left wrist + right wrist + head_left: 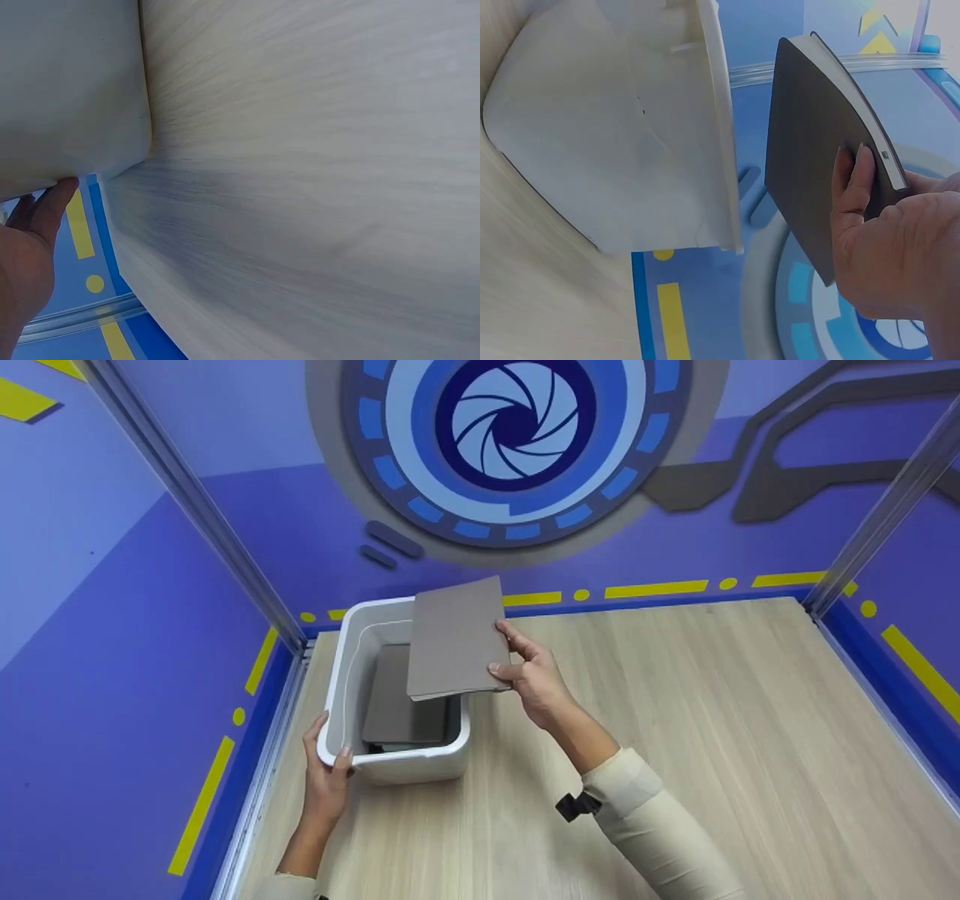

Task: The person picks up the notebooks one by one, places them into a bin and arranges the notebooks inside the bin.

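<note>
My right hand (538,679) grips a grey-brown notebook (457,641) by its right edge, thumb on the cover and fingers beneath. In the right wrist view the notebook (817,142) shows its dark cover and white page edges, held above the level of the bin's rim. A white plastic bin (409,769) stands on the table, partly overlapped by the notebook in the head view. Inside it lies another dark grey-brown notebook (397,705). My left hand (326,780) holds the bin's rim at its near left corner, with the thumb over the edge.
The wood-grain table (675,735) extends to the right of the bin. Behind it rises a blue printed wall (262,525), close to the bin's far side. A metal frame rail (255,802) runs along the table's left edge.
</note>
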{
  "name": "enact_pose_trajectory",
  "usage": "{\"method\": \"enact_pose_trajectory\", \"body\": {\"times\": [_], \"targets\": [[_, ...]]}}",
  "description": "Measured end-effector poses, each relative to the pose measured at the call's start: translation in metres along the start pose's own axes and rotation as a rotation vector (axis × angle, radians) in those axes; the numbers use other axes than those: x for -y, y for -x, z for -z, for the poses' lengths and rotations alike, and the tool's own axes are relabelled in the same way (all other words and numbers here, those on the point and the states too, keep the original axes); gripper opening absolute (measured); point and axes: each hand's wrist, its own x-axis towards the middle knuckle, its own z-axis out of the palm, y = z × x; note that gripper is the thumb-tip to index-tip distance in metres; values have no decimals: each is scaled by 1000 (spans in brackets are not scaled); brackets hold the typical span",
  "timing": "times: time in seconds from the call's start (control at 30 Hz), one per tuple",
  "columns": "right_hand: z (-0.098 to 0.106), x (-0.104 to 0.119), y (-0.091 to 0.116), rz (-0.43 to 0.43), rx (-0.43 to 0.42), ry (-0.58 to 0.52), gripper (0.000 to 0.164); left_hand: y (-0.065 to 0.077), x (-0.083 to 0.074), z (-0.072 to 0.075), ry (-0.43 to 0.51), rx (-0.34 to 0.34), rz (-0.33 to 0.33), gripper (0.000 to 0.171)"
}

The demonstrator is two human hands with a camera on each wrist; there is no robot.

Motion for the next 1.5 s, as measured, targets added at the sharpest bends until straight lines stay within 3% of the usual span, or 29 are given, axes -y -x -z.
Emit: {"method": "enact_pose_trajectory", "body": {"times": [0.3,0.87,1.03,1.1,1.2,1.33,1.5], "targets": [[-11,-9,-3,-35,-2,14,79,1,-1,1,-12,13,29,73],[-41,-30,-16,-102,4,72,78,1,0,0,1,21,-10,71],[-55,-36,-26,-115,-14,90,79,1,-2,0,11,21,7,71],[-61,-39,-30,-128,12,83,79,0,-2,0,14,25,20,71],[-66,-38,-33,-196,131,103,77,-1,-3,-1,33,34,33,70],[-68,-31,-24,-283,282,228,75,-1,-3,-2,45,41,43,70],[-62,-21,-8,-239,332,346,71,2,-3,-2,45,30,39,69]]}}
